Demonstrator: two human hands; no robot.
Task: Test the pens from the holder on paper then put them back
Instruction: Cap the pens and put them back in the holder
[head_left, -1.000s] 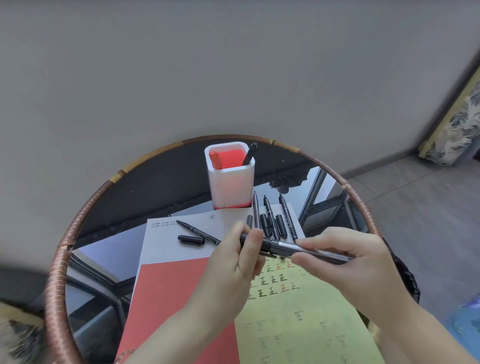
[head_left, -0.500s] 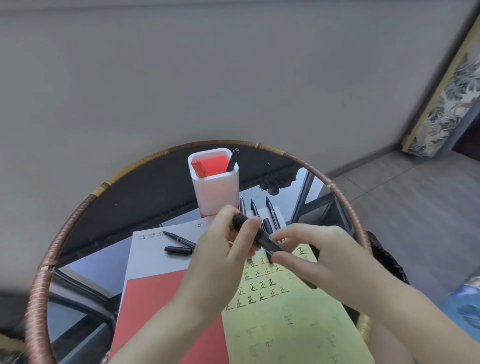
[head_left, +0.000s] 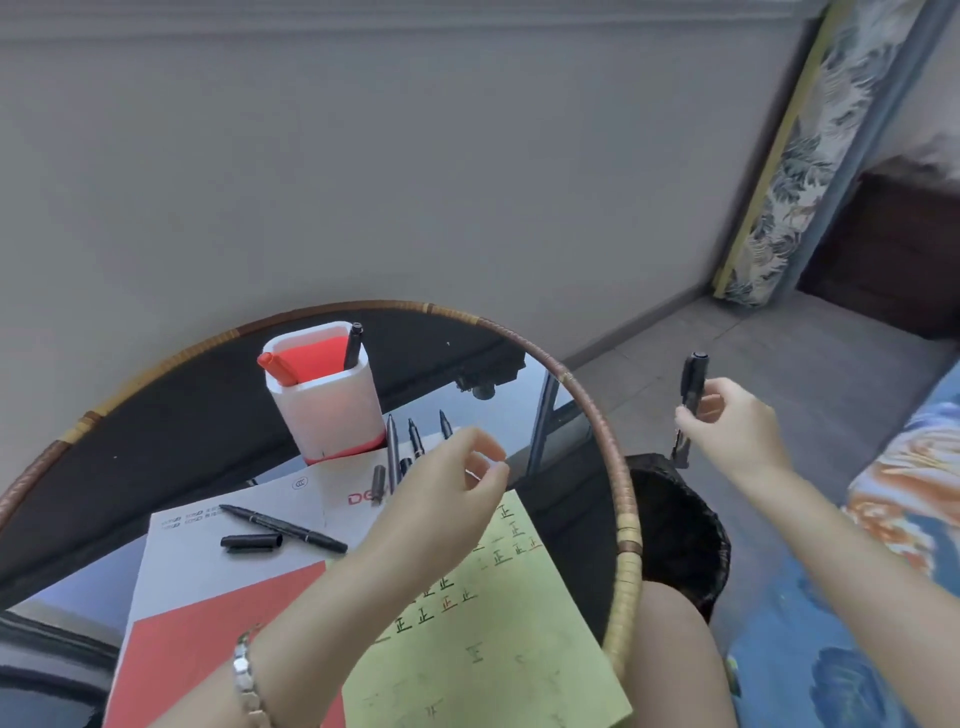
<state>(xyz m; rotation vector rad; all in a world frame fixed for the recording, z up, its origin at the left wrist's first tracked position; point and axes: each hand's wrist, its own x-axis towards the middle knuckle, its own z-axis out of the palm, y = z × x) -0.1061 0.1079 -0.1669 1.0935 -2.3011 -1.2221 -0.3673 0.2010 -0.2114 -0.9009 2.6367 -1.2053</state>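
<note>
We are pinching a pen (head_left: 693, 384) in right hand (head_left: 737, 434) past the tabletop's (head_left: 182, 426) right edge; left hand (head_left: 447, 488) loose, empty.

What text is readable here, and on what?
"DE", red, rest hidden behind the left hand: white-and-red paper pack.
"正", handwritten many times: yellow-green sheet.
Oval mark and small print on the pack: too small to read.

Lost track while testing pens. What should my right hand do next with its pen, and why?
Probably let it drop: the right hand pinches the black pen upright beyond the table rim, seemingly over the black bin, well away from the holder, so it looks meant for discarding.
</note>
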